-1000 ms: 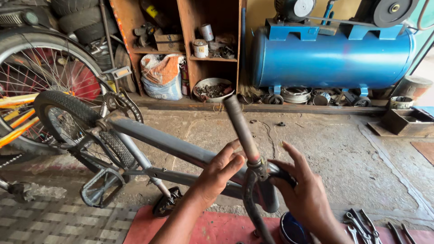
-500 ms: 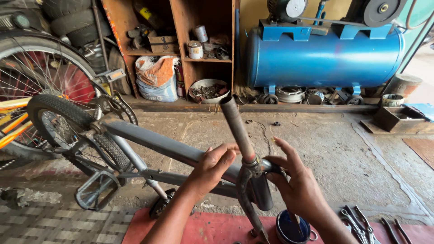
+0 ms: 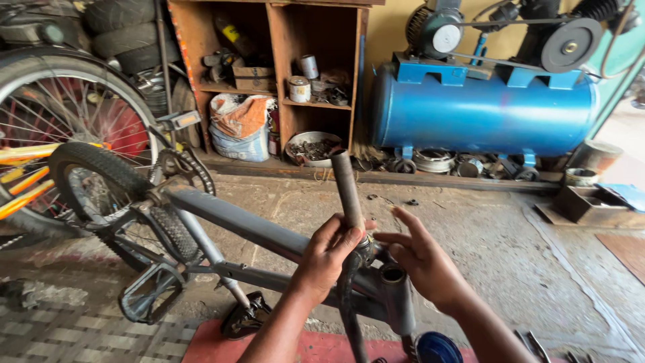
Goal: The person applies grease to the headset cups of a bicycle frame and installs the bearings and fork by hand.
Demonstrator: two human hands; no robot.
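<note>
Head view: a worn concrete floor (image 3: pixel 470 228) is seen in a workshop, with a wooden shelf unit (image 3: pixel 282 74) of tins and parts far beyond the fingers and a blue compressor tank (image 3: pixel 484 114) beyond them to the right. A grey bicycle frame (image 3: pixel 248 232) is laid on the floor, stretching left from the fingers to a knobby rear wheel (image 3: pixel 101 195). A grey fork tube (image 3: pixel 347 188), dull and scuffed, is held tilted, rising just above the fingers. The left hand (image 3: pixel 329 259) is wrapped around the tube, its fingers clamped on it. The right hand (image 3: pixel 420 259) is held just right of the tube, its fingers (image 3: pixel 406 225) spread apart, above the frame's open head tube (image 3: pixel 396 296).
</note>
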